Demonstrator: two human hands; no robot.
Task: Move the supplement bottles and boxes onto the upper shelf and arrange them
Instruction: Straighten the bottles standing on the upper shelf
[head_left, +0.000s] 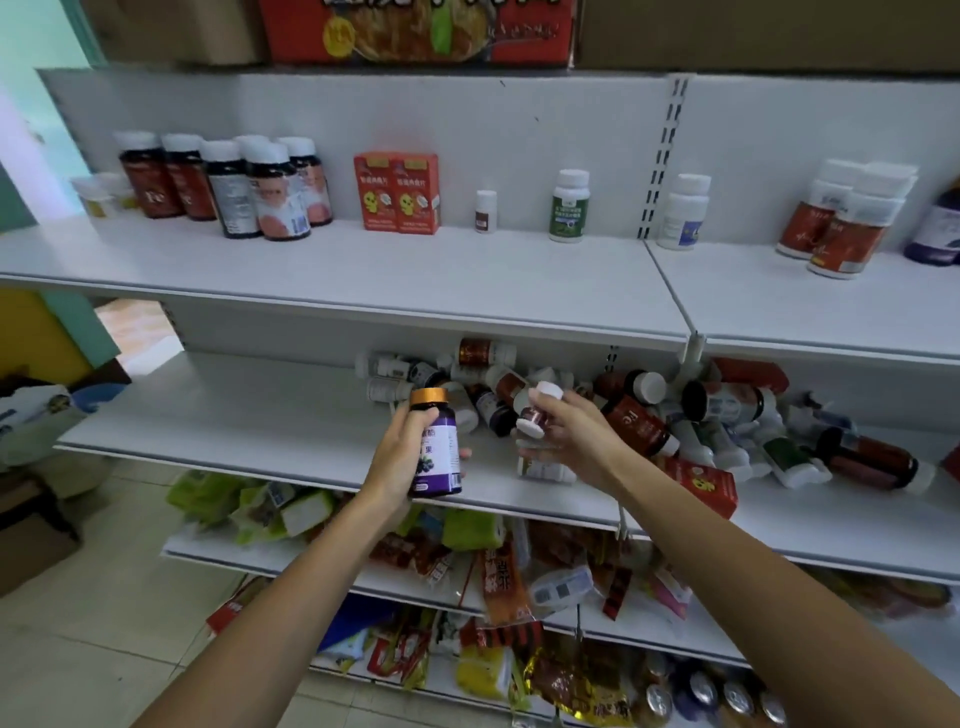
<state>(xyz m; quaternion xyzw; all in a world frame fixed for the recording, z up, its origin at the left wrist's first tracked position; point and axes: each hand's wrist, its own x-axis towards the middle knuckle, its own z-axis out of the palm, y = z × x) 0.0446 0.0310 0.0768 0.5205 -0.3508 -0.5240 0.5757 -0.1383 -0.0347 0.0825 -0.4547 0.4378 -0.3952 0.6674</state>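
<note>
My left hand (402, 460) grips a purple bottle (439, 447) with a gold cap, upright, over the front of the middle shelf (234, 415). My right hand (566, 434) holds small white-capped bottles (535, 413) just right of it, with another white bottle (545, 470) under its fingers. A jumbled pile of bottles (649, 410) and a red box (704, 486) lies on the middle shelf to the right. On the upper shelf (363, 275) stand dark bottles (223, 187), two red boxes (397, 192), a tiny bottle (485, 210), a green-labelled bottle (570, 205) and a white one (683, 210).
More bottles (841, 218) stand at the upper shelf's right end. Snack packets (467, 566) fill the lower shelves, with cans (701, 691) at the bottom. Cardboard cartons (415, 31) sit on top. Boxes and bags (36, 447) lie on the tiled floor at left.
</note>
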